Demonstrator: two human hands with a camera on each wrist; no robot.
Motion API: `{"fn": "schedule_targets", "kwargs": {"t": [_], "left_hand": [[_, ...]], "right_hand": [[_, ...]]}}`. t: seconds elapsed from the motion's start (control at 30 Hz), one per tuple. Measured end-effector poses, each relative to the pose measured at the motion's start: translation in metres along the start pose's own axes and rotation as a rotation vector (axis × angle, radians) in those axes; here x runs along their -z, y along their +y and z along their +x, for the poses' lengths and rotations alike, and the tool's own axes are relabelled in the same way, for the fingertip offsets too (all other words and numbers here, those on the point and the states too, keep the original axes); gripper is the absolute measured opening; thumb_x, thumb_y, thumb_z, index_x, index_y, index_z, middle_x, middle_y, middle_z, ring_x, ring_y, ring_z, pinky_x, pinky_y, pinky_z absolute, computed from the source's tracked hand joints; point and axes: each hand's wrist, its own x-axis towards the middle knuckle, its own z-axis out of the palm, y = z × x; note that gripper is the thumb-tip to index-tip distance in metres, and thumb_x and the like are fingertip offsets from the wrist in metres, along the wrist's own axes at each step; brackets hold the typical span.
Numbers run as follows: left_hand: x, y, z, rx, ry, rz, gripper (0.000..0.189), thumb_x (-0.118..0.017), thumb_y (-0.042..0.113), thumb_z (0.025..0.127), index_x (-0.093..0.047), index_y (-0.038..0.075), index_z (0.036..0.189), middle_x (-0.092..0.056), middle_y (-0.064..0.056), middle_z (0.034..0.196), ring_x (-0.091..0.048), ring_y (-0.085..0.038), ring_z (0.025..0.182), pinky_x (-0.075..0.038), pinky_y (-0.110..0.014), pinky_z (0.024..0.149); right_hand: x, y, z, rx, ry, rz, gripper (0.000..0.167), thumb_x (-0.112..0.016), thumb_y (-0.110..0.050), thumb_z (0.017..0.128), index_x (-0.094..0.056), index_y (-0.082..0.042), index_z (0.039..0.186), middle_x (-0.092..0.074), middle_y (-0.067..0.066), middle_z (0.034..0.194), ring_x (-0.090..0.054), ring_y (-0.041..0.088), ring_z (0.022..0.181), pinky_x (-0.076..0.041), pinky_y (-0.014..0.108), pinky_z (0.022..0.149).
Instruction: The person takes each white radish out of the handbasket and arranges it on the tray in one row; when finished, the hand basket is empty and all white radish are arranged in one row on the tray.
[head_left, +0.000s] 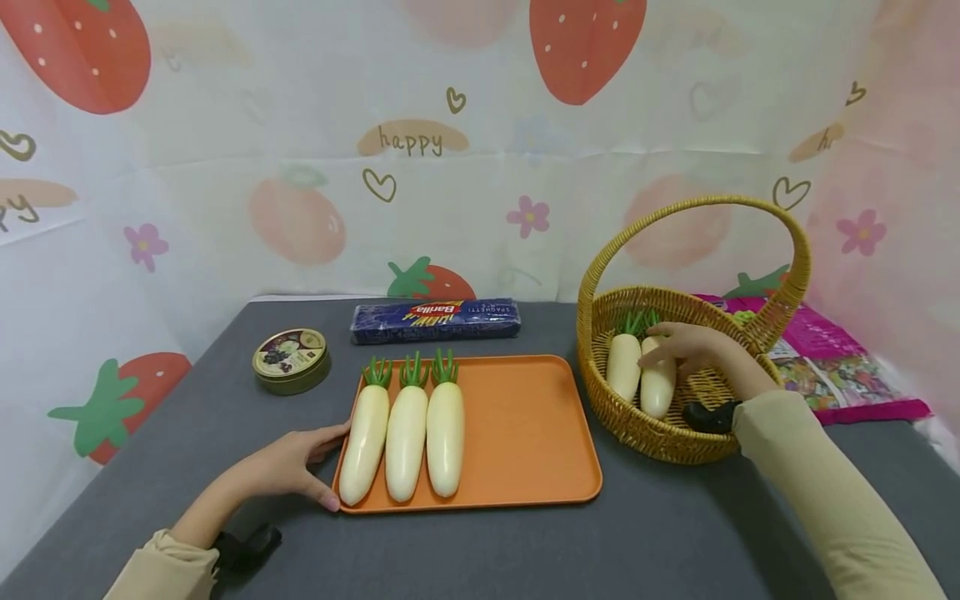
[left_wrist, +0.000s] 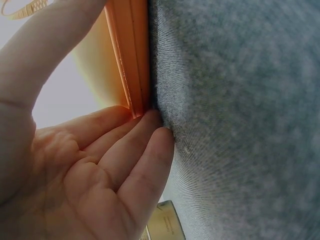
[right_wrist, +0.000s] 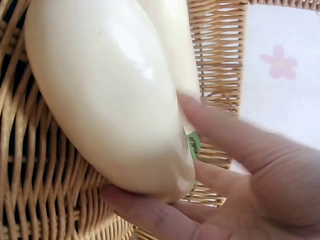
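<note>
Three white radishes (head_left: 407, 442) with green tops lie side by side on the left half of an orange tray (head_left: 525, 433). My left hand (head_left: 288, 467) is at the tray's left edge, thumb by the near corner. In the left wrist view its extended fingertips touch the tray's rim (left_wrist: 135, 60). On the right, two more white radishes lie in a wicker basket (head_left: 652, 437). My right hand (head_left: 693, 350) reaches in and grips the right-hand radish (head_left: 657, 387) near its top. The right wrist view shows thumb and fingers on opposite sides of this radish (right_wrist: 105, 95).
A blue spaghetti pack (head_left: 435, 323) lies behind the tray, and a round tin (head_left: 291, 360) stands at the back left. The basket's tall handle (head_left: 697, 202) arches above the right hand. A pink printed bag (head_left: 832, 367) lies behind and right of the basket.
</note>
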Motion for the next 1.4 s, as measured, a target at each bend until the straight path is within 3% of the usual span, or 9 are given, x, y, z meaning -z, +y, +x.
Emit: {"fn": "schedule_targets", "kwargs": {"t": [0.27, 0.6, 0.73, 0.93, 1.1, 1.23, 1.4], "left_hand": [[0.001, 0.003, 0.003, -0.004, -0.002, 0.008, 0.099, -0.08, 0.029, 0.065, -0.024, -0.014, 0.135, -0.03, -0.034, 0.132, -0.04, -0.043, 0.114, -0.038, -0.047, 0.09], [0.005, 0.005, 0.004, -0.003, 0.015, 0.037, 0.099, -0.08, 0.029, 0.064, -0.025, -0.013, 0.135, -0.031, -0.032, 0.132, -0.041, -0.042, 0.114, -0.038, -0.047, 0.09], [0.005, 0.004, 0.003, 0.006, 0.005, 0.033, 0.1, -0.08, 0.03, 0.064, -0.025, -0.013, 0.135, -0.03, -0.032, 0.133, -0.04, -0.042, 0.115, -0.038, -0.047, 0.09], [0.002, 0.002, 0.0, 0.014, -0.001, 0.015, 0.099, -0.079, 0.03, 0.066, -0.023, -0.013, 0.136, -0.03, -0.032, 0.133, -0.039, -0.041, 0.116, -0.038, -0.046, 0.091], [0.002, 0.0, 0.001, 0.018, 0.004, 0.015, 0.1, -0.079, 0.031, 0.065, -0.024, -0.013, 0.136, -0.03, -0.032, 0.133, -0.039, -0.041, 0.116, -0.038, -0.046, 0.091], [0.001, -0.001, 0.001, 0.011, -0.001, 0.014, 0.099, -0.079, 0.03, 0.066, -0.023, -0.013, 0.135, -0.03, -0.032, 0.133, -0.039, -0.041, 0.115, -0.038, -0.046, 0.091], [0.001, -0.001, 0.001, 0.003, -0.001, 0.018, 0.099, -0.079, 0.03, 0.066, -0.024, -0.013, 0.135, -0.03, -0.032, 0.133, -0.039, -0.041, 0.116, -0.038, -0.046, 0.091]], "right_hand": [[0.001, 0.0, -0.008, 0.034, 0.093, -0.072, 0.075, -0.06, -0.018, 0.086, -0.015, 0.009, 0.139, -0.004, 0.034, 0.138, -0.033, 0.046, 0.115, -0.048, 0.043, 0.076], [0.01, -0.008, -0.022, 0.139, 0.194, 0.076, 0.08, -0.063, -0.021, 0.085, -0.012, 0.003, 0.142, -0.023, 0.035, 0.131, -0.039, 0.043, 0.112, -0.046, 0.043, 0.082], [0.012, -0.014, -0.029, 0.197, 0.187, 0.122, 0.078, -0.059, -0.02, 0.088, -0.008, 0.001, 0.143, -0.016, 0.036, 0.134, -0.036, 0.044, 0.114, -0.047, 0.04, 0.081], [0.015, -0.024, -0.041, 0.234, 0.196, 0.095, 0.077, -0.057, -0.025, 0.089, -0.008, -0.003, 0.144, -0.013, 0.035, 0.136, -0.035, 0.041, 0.115, -0.048, 0.036, 0.078], [0.013, -0.024, -0.046, 0.28, 0.208, 0.076, 0.078, -0.06, -0.029, 0.087, -0.013, -0.003, 0.144, -0.018, 0.035, 0.135, -0.039, 0.039, 0.113, -0.047, 0.041, 0.081], [0.008, -0.022, -0.047, 0.35, 0.201, 0.055, 0.076, -0.059, -0.027, 0.088, -0.015, 0.0, 0.143, -0.026, 0.035, 0.129, -0.047, 0.033, 0.105, -0.049, 0.04, 0.076], [-0.003, -0.027, -0.057, 0.363, 0.197, 0.066, 0.074, -0.059, -0.024, 0.088, -0.016, -0.002, 0.143, -0.028, 0.032, 0.131, -0.045, 0.035, 0.107, -0.049, 0.039, 0.077]]}}
